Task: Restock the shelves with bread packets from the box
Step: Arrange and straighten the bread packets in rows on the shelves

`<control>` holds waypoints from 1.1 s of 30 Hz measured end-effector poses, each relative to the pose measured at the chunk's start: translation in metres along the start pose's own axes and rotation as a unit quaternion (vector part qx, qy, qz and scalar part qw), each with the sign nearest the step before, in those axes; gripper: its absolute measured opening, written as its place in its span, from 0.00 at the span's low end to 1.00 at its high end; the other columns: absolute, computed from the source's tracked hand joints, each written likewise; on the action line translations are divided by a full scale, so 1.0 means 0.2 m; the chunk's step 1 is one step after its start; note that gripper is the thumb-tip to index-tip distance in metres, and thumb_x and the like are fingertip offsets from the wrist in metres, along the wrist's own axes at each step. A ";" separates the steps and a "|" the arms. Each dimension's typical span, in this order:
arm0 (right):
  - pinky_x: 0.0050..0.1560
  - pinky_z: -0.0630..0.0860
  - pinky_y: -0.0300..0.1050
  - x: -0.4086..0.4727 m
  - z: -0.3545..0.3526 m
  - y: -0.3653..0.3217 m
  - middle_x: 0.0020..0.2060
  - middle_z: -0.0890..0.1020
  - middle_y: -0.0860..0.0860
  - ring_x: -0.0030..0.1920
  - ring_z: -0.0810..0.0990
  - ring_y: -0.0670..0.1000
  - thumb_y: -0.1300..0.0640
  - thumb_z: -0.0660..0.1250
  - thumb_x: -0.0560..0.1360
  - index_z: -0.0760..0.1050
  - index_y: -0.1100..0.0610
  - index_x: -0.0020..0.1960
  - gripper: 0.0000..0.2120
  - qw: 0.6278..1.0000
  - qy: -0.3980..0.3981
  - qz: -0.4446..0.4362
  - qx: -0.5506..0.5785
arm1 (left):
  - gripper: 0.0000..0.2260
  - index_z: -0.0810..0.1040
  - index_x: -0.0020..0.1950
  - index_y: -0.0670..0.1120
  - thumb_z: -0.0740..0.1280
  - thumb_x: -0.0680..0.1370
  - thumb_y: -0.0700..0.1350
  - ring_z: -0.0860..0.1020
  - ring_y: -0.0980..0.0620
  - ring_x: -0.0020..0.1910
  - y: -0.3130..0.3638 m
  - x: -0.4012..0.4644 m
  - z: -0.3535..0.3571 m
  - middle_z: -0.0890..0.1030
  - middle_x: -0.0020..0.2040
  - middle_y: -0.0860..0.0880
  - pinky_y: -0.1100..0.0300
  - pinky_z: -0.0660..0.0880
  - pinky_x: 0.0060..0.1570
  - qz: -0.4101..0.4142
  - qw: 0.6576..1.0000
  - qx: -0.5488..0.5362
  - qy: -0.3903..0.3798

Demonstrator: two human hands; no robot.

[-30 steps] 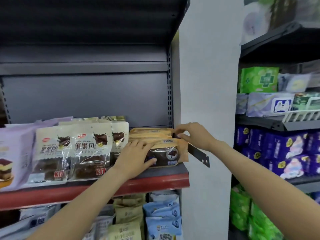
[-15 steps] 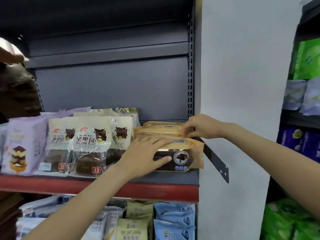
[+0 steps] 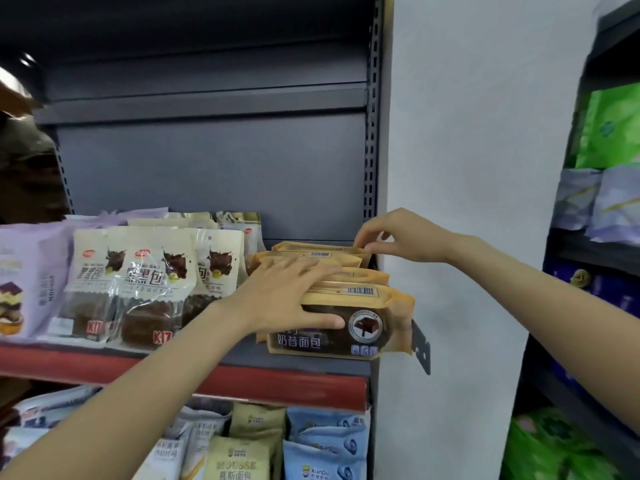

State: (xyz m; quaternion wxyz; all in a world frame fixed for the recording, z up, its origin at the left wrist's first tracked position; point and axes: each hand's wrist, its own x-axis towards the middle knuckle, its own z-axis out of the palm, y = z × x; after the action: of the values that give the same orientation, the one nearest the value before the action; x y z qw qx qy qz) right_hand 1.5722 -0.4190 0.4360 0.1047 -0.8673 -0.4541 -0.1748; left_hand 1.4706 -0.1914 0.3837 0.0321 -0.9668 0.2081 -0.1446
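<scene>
A grey shop shelf (image 3: pixel 311 363) with a red front edge carries a row of orange bread packets (image 3: pixel 346 296) at its right end, stacked toward the back panel. The left hand (image 3: pixel 287 299) lies flat on them, fingers straight, thumb against the front packet. At two o'clock, the right hand (image 3: pixel 398 239) pinches the rearmost packet's top edge. White-and-brown packets (image 3: pixel 156 282) stand at nine o'clock. Restocking seems well along; the box is out of sight.

Your one head camera looks forward and slightly down, close to the red-edged grey metal shelf (image 3: pixel 277 382).
</scene>
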 end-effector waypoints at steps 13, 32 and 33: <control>0.68 0.64 0.47 0.40 0.25 -0.01 0.70 0.69 0.48 0.68 0.68 0.49 0.47 0.58 0.80 0.63 0.47 0.73 0.21 0.979 -0.206 -0.009 0.004 | 0.32 0.53 0.74 0.66 0.54 0.71 0.72 0.58 0.58 0.73 -0.08 0.00 0.03 0.59 0.75 0.62 0.57 0.58 0.68 0.015 1.000 -0.016 -0.018; 0.65 0.70 0.43 0.40 0.25 0.01 0.65 0.75 0.46 0.63 0.73 0.45 0.54 0.62 0.79 0.68 0.45 0.70 0.19 0.976 -0.212 -0.041 -0.023 | 0.34 0.61 0.73 0.60 0.50 0.71 0.72 0.67 0.55 0.68 -0.10 -0.05 0.11 0.69 0.70 0.57 0.58 0.64 0.65 0.029 0.995 0.007 0.093; 0.65 0.71 0.43 0.39 0.23 0.02 0.64 0.76 0.46 0.63 0.73 0.44 0.54 0.62 0.79 0.69 0.46 0.69 0.19 0.975 -0.219 -0.036 -0.023 | 0.34 0.61 0.73 0.60 0.50 0.71 0.72 0.67 0.54 0.68 -0.10 -0.05 0.11 0.69 0.70 0.57 0.58 0.64 0.65 0.031 0.995 0.007 0.094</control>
State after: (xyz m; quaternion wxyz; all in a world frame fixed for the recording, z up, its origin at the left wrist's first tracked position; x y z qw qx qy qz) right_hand 1.6260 -0.3472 0.4247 -0.0237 -0.8697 -0.4929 0.0057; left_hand 1.4759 -0.1696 0.3628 0.0240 -0.9418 0.2392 -0.2349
